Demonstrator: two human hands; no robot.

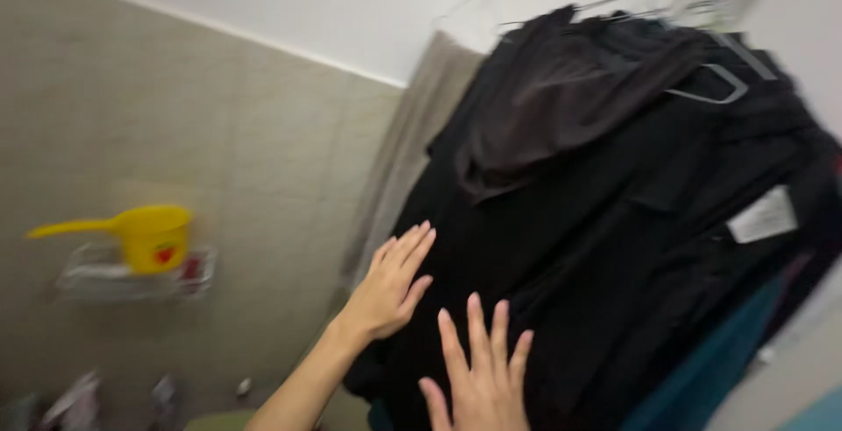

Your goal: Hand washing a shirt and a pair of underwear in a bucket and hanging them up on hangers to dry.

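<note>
A bunch of black garments hangs on hangers from a rack at the upper right. My left hand lies flat against the left edge of the black cloth, fingers spread and pointing up. Just below it, my right hand also rests open on the same dark fabric, fingers up. Neither hand grips anything. A grey metal hanger shows near the top. A white label sticks out of one garment at the right. The picture is blurred by motion.
A beige tiled wall fills the left side. On it a wire shelf carries a yellow plastic scoop with a long handle. A teal cloth hangs below the black ones. Small blurred items lie at the bottom left.
</note>
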